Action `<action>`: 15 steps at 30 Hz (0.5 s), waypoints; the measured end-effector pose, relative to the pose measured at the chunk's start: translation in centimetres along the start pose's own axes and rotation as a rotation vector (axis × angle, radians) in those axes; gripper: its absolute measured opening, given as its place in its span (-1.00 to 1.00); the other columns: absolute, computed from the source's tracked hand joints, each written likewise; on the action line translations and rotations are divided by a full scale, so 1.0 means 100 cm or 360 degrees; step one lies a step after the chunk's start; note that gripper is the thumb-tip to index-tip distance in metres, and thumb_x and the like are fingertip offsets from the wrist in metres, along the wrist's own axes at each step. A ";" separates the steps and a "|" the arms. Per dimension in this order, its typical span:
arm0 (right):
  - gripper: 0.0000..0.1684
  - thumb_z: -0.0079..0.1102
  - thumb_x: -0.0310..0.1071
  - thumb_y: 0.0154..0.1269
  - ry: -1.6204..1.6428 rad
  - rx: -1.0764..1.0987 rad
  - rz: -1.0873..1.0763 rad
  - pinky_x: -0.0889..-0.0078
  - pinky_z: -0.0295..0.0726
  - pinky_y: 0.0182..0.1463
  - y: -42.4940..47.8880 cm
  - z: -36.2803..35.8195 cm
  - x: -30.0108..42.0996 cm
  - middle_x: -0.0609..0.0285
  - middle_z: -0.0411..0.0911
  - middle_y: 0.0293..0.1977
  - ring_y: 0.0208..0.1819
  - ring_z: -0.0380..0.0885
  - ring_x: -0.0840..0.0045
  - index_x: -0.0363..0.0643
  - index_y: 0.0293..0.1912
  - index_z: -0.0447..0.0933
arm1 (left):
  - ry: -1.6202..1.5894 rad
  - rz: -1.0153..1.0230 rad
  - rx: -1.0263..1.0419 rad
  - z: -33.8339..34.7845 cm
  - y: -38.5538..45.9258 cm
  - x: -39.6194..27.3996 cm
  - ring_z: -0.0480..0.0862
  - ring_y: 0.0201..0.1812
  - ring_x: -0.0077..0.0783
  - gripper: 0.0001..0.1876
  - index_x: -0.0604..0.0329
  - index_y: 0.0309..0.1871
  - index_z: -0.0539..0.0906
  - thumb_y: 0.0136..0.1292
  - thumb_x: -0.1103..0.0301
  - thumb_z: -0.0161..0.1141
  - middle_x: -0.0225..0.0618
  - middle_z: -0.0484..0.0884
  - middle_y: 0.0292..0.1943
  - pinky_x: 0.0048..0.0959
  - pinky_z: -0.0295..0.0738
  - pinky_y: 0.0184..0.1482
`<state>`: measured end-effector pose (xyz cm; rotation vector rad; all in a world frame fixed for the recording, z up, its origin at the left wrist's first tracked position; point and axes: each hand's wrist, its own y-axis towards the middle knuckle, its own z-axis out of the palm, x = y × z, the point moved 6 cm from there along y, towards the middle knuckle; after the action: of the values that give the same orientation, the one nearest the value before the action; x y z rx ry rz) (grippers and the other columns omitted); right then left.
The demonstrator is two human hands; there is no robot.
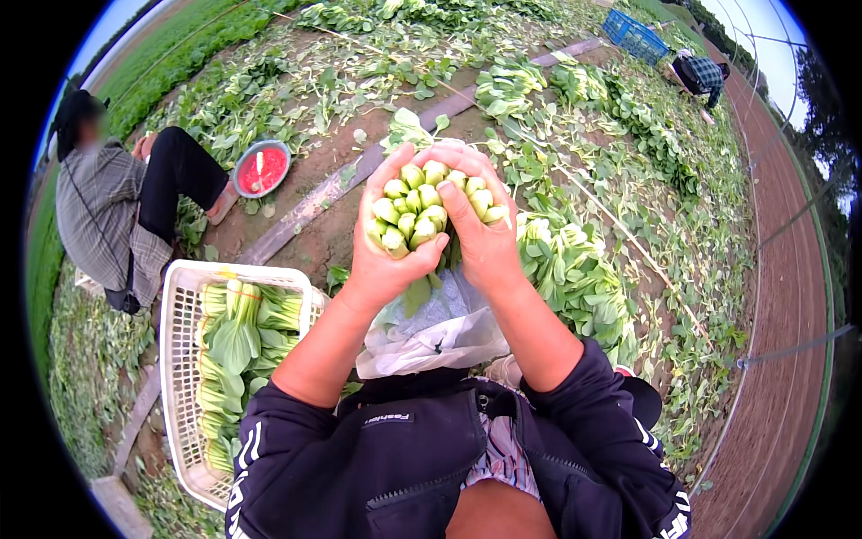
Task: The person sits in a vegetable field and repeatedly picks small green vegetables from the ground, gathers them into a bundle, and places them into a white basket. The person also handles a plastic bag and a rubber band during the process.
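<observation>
Both my hands cup one bunch of leafy green vegetable stalks, the pale cut ends turned up towards me. My left hand wraps the left side, its thumb lying across the front of the stalks. Around the right side curls my right hand, its thumb pressing on top of the ends. The leaves hang below, mostly hidden. Under the hands a crumpled plastic bag lies at my lap. A white plastic crate at my left holds more bunches, one of them bound with a band on top.
Cut greens lie in a heap at my right. A seated person is at the left by a basin with red contents. Another person bends near a blue crate. A flat strip crosses the leaf-strewn soil.
</observation>
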<state>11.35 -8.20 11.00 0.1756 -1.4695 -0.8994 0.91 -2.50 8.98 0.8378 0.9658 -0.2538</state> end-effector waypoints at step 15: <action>0.59 0.35 0.43 -0.09 -0.0213 0.0435 0.0503 0.08 -0.08 0.50 -0.059 0.027 -0.051 -0.23 -0.10 0.43 0.49 -0.04 0.12 -0.23 0.46 -0.52 | 0.1665 0.0227 0.0632 -0.021 0.000 -0.021 0.51 0.11 -0.03 -0.10 0.06 0.31 0.37 -0.22 0.28 0.52 -0.20 0.54 0.12 -0.15 0.35 0.18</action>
<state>7.27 -7.97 3.82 0.0815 -1.6864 -0.4605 -1.62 -1.27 10.08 1.4479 1.8491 0.1597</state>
